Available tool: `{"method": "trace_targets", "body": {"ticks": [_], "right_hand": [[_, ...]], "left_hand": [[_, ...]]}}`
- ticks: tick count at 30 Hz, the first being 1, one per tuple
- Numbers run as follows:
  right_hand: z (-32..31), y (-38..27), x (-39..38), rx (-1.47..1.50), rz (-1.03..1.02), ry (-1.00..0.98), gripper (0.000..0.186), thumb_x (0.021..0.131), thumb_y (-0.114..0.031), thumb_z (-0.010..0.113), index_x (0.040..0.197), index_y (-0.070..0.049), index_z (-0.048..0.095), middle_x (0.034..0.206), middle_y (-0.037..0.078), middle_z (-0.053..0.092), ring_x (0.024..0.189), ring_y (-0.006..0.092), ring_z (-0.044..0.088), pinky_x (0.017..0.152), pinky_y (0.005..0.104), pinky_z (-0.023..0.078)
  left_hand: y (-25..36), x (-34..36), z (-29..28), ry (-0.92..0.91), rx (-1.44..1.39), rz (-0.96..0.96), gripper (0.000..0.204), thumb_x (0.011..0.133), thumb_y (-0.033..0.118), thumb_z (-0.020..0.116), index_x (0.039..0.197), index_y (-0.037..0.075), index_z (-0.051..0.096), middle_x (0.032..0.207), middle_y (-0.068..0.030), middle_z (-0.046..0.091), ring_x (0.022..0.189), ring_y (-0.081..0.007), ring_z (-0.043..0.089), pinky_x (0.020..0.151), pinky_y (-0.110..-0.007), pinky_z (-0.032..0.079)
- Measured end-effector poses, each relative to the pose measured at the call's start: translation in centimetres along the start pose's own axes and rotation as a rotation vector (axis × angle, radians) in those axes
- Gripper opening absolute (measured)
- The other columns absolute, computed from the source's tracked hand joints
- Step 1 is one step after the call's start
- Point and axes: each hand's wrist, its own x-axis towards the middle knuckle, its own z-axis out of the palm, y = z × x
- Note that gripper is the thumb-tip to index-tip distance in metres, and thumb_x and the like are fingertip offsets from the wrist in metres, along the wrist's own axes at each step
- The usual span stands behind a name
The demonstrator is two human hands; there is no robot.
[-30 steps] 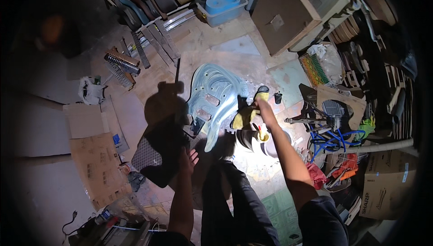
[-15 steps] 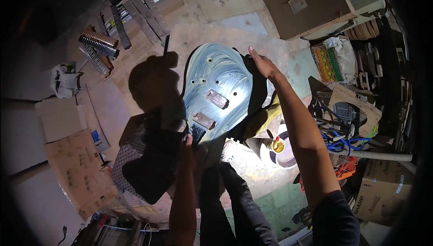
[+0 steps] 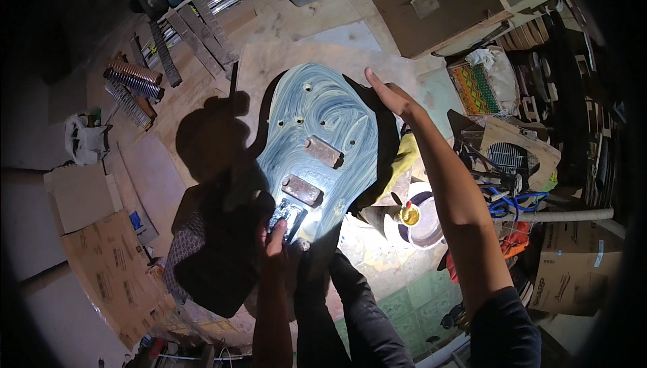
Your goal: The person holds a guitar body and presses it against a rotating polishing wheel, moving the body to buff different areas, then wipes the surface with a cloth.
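An electric guitar body (image 3: pixel 330 113) lies in front of me, its blue face smeared with whitish swirls. Small holes and two rectangular brownish pickup cavities, an upper cavity (image 3: pixel 324 151) and a lower cavity (image 3: pixel 302 191), break its surface. My left hand (image 3: pixel 275 233) grips the near end, thumb pressed on a dark shiny recess (image 3: pixel 288 218) there; its other fingers are in shadow. My right hand (image 3: pixel 394 98) braces the far right edge, its thumb or a finger stretched upward and the rest hidden behind the rim.
Right of my legs, a small tin of yellow paste (image 3: pixel 410 215) stands by a white tub (image 3: pixel 426 228). A yellow cloth (image 3: pixel 403 162) hangs nearby. Fretted strips (image 3: pixel 135 79) lie far left, flattened cardboard (image 3: pixel 108 270) near left. A brown panel (image 3: pixel 438 11) stands far right.
The guitar body has turned and tilted slightly, with the bright glare shifting to its near end. My left hand has moved with that end, showing the dark recess more. The view has swung a little.
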Motion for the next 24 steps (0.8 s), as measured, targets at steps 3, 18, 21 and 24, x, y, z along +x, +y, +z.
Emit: {"method": "trace_targets", "body": {"ticks": [3,18,21,24], "right_hand": [[-2.2,0.6,-2.3,0.117,-0.029,-0.047,0.108,0.071,-0.083,0.025,0.123,0.008,0.046,0.130,0.025,0.042,0.126,0.0320,0.038,0.104,0.0372,0.027],[-13.5,7.9,-44.2,1.295,0.048,-0.282,0.083,0.079,-0.070,0.042,0.120,0.002,0.051,0.108,0.016,0.060,0.097,0.0189,0.058,0.081,0.0278,0.048],[-12.3,9.0,-52.7,1.616,-0.079,-0.106,0.065,0.086,-0.054,0.048,0.120,0.001,0.050,0.112,0.011,0.060,0.099,0.0212,0.058,0.087,0.0361,0.046],[-10.6,15.1,-58.7,1.737,-0.177,0.183,0.059,0.088,-0.050,0.047,0.119,-0.001,0.051,0.111,0.011,0.060,0.098,0.0214,0.058,0.086,0.0369,0.047]], "left_hand": [[0.8,-0.5,-2.1,-0.095,0.307,0.579,0.041,0.080,0.006,0.052,0.120,0.001,0.051,0.121,-0.0138,0.049,0.108,-0.0201,0.048,0.091,-0.032,0.039],[26.0,-19.0,-7.6,-0.423,-0.160,-0.202,0.051,0.071,0.004,0.057,0.121,0.003,0.047,0.113,-0.0092,0.053,0.101,-0.0202,0.054,0.087,-0.031,0.045],[30.6,-21.9,-5.6,-0.639,0.042,-0.089,0.051,0.072,0.006,0.058,0.121,0.002,0.048,0.114,-0.0104,0.055,0.103,-0.0228,0.054,0.090,-0.034,0.043],[33.7,-25.1,-0.9,-0.966,0.626,0.455,0.050,0.072,0.008,0.059,0.120,0.001,0.049,0.115,-0.0115,0.056,0.105,-0.0255,0.054,0.093,-0.036,0.041]]}}
